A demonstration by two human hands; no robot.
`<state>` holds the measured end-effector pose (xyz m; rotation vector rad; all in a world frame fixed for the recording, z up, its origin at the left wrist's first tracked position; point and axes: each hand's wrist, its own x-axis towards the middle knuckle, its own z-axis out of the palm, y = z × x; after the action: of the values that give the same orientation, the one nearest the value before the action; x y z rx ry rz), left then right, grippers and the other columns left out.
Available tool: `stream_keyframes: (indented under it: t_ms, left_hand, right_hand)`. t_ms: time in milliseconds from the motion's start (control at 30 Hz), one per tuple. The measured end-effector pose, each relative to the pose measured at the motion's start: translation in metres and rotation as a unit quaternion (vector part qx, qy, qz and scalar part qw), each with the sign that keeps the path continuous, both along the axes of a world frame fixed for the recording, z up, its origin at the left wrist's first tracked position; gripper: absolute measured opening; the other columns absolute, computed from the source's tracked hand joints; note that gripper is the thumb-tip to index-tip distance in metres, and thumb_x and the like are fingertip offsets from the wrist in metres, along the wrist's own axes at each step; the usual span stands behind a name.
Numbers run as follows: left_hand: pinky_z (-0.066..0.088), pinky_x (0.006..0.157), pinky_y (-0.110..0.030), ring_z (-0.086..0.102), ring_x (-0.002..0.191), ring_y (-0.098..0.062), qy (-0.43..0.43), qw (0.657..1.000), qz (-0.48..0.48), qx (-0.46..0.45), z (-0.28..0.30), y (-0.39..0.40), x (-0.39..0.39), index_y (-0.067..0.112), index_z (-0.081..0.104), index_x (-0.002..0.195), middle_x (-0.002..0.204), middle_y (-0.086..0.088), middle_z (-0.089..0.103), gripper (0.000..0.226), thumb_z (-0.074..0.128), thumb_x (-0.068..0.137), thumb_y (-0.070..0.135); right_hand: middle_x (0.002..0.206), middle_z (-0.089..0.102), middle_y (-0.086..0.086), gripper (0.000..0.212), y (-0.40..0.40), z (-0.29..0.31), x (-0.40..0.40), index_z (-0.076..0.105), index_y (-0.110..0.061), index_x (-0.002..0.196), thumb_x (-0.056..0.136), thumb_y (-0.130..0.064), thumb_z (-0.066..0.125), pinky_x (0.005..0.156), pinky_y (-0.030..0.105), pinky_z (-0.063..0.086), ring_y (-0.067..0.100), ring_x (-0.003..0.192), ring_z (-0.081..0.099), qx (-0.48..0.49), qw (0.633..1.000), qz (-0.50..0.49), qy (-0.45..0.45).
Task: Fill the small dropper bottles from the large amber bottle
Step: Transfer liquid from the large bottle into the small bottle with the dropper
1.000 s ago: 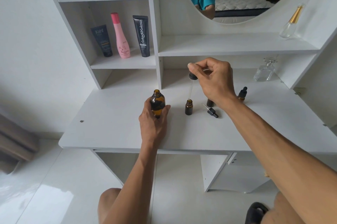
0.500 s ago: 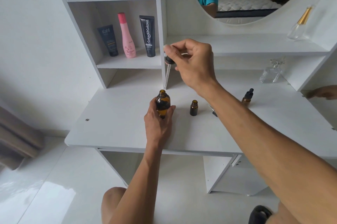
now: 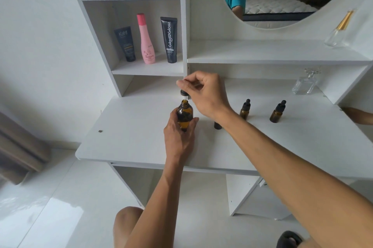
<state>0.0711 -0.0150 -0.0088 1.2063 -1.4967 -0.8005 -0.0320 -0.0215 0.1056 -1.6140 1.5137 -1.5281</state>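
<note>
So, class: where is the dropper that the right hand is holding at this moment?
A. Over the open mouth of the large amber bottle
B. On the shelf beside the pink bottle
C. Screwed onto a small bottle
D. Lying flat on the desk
A: the right hand pinches the dropper directly above the open neck of the large amber bottle, which the left hand grips.

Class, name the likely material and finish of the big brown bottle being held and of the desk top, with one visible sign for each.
Large amber bottle: probably glass, glossy; it is see-through brown with bright highlights, though clear plastic could look alike. Desk top: likely laminated board, smooth matte white; it has flat square edges and a fitting set into it.
</note>
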Motion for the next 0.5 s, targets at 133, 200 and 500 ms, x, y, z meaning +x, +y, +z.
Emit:
stream_keyframes:
  t_ms: [133, 200, 500]
  left_hand:
    - [0.049, 0.074, -0.011, 0.063, 0.089, 0.005, 0.0, 1.0, -0.004, -0.001, 0.001, 0.001, 0.0, 0.023, 0.057, 0.121, 0.102, 0.013, 0.068, 0.036, 0.072, 0.09, 0.031]
    - [0.048, 0.072, -0.01, 0.063, 0.087, 0.005, -0.001, 1.0, -0.005, 0.0, 0.001, 0.001, 0.0, 0.023, 0.057, 0.119, 0.099, 0.013, 0.067, 0.033, 0.072, 0.089, 0.028]
    - [0.048, 0.072, -0.011, 0.061, 0.083, 0.006, -0.011, 1.0, -0.001, 0.006, 0.003, 0.002, 0.0, 0.022, 0.057, 0.116, 0.094, 0.016, 0.065, 0.03, 0.07, 0.089, 0.026]
  right_hand:
    - [0.073, 0.072, -0.006, 0.016, 0.0, -0.015, 0.001, 0.075, -0.011, 0.082, 0.085, -0.027, 0.078, 0.073, 0.029, 0.059, 0.007, 0.067, 0.068, 0.027, 0.999, -0.014, 0.031]
    - [0.074, 0.072, -0.007, 0.017, 0.0, -0.019, 0.001, 0.075, -0.012, 0.083, 0.084, -0.028, 0.078, 0.071, 0.025, 0.057, 0.005, 0.066, 0.066, 0.03, 0.998, -0.019, 0.045]
    - [0.075, 0.074, -0.006, 0.019, 0.001, -0.024, 0.0, 0.075, -0.011, 0.084, 0.084, -0.03, 0.079, 0.073, 0.026, 0.057, 0.007, 0.069, 0.068, 0.036, 0.998, -0.021, 0.053]
